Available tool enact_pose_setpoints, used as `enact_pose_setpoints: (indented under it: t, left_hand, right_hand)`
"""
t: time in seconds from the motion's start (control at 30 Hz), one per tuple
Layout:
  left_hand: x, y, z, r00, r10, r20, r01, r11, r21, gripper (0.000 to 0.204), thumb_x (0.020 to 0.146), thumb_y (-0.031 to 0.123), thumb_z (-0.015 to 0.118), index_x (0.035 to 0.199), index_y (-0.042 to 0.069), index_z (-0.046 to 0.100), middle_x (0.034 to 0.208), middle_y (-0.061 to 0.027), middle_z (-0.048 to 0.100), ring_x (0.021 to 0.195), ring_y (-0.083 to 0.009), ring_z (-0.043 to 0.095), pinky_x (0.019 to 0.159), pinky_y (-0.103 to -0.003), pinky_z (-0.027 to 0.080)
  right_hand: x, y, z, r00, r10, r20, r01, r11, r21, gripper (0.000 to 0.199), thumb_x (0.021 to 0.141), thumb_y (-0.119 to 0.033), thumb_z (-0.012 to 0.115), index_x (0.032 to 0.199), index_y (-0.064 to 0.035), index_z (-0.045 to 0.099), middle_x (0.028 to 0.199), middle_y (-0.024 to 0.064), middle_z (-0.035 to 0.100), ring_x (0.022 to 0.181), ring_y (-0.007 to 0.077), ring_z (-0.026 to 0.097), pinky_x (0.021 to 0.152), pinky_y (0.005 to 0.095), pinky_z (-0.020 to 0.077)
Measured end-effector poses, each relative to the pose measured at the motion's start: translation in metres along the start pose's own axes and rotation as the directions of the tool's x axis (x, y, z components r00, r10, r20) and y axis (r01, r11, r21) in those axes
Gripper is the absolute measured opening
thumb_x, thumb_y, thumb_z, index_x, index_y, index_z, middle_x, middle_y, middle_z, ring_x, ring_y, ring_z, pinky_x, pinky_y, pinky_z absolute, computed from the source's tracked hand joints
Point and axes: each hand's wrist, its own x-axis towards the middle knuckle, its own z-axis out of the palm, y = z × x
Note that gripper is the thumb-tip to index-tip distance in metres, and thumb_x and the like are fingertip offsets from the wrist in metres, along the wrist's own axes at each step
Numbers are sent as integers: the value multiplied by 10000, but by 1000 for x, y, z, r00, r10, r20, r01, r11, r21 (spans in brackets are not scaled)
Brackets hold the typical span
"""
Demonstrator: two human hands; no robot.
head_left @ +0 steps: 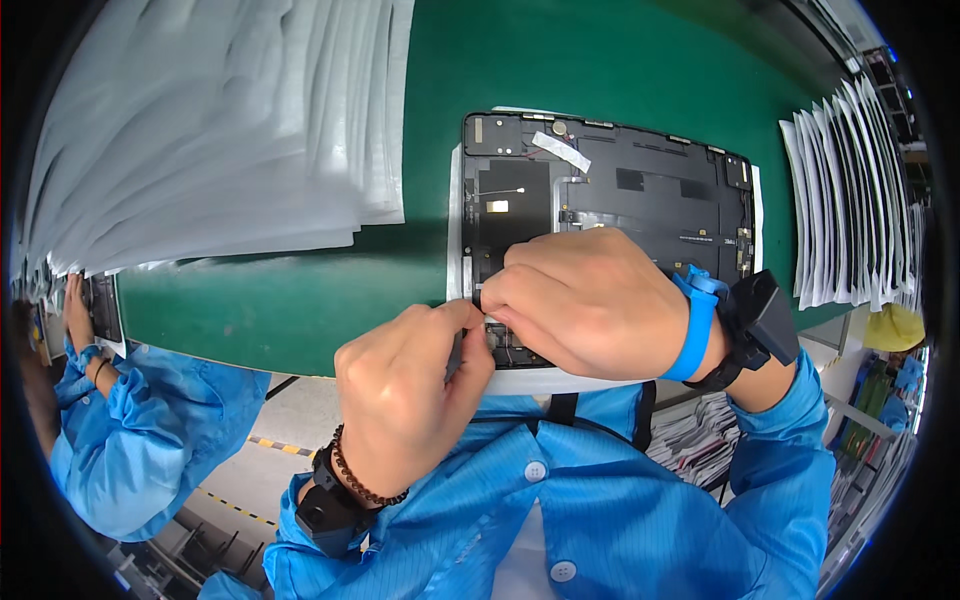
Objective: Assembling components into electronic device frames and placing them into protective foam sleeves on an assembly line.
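An opened black tablet housing (640,185) lies flat on a white sheet (757,205), its inner side up, with small parts, thin wires and a white tape strip (562,152) near its far left. At its near left corner, my left hand (410,375) is closed, with thumb and index finger pinched at the edge. My right hand (595,300) reaches across the near part of the housing, its fingers bent into a pinch beside the left fingertips. Whatever lies between the fingertips is too small and covered to make out. Both hands hide part of the near edge.
White padded sleeves (230,130) are piled at the left of the green table (440,80). A row of upright white sleeves (850,200) stands at the right. At far left, a co-worker's blue sleeve (150,420) and hand show near another dark panel (104,308).
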Motion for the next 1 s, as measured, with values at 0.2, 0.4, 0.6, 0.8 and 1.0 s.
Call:
enact_pose_setpoints:
  t: [0.2, 0.4, 0.6, 0.8, 1.0]
  left_hand:
    - [5, 10, -5, 989, -138, 45, 141, 988, -66, 142, 735, -28, 746, 864, 14, 702, 534, -12, 382, 463, -92, 344, 454, -270, 277]
    - [10, 18, -10, 944, -301, 138, 310, 950, -47, 98, 755, 7, 746, 834, 21, 689, 536, -47, 433, 453, -156, 415, 447, -311, 343]
    - [12, 19, -9, 931, -338, 138, 349, 935, -62, 101, 748, 21, 755, 836, 23, 705, 522, -42, 407, 450, -151, 389, 449, -318, 334]
    - [13, 19, -10, 927, -339, 158, 351, 935, -54, 124, 742, 33, 768, 852, 25, 710, 521, -38, 410, 444, -152, 387, 447, -315, 329]
    - [16, 22, -18, 910, -335, 246, 351, 936, -25, 226, 715, 91, 817, 905, 41, 706, 520, -35, 448, 444, -161, 455, 447, -310, 367]
  right_hand:
    - [0, 1, 1, 1000, -7, -16, 7, 1000, 0, 173, 765, -118, 671, 884, -2, 625, 723, 92, 615, 670, 286, 637, 545, 394, 507]
    - [0, 1, 3, 999, -21, -33, 21, 1000, -2, 181, 763, -121, 672, 891, -1, 630, 722, 88, 611, 668, 278, 634, 543, 388, 507]
    - [1, 1, 2, 998, -47, -48, 47, 999, -12, 189, 761, -124, 673, 898, 0, 636, 722, 84, 608, 665, 271, 631, 541, 383, 508]
    - [-3, -5, -11, 995, -74, -60, 72, 997, -34, 197, 759, -127, 674, 905, 1, 641, 721, 80, 604, 662, 264, 628, 539, 378, 508]
    - [-15, -11, -22, 992, -110, -62, 107, 993, -58, 206, 757, -130, 676, 912, 2, 646, 721, 76, 601, 660, 257, 625, 537, 372, 509]
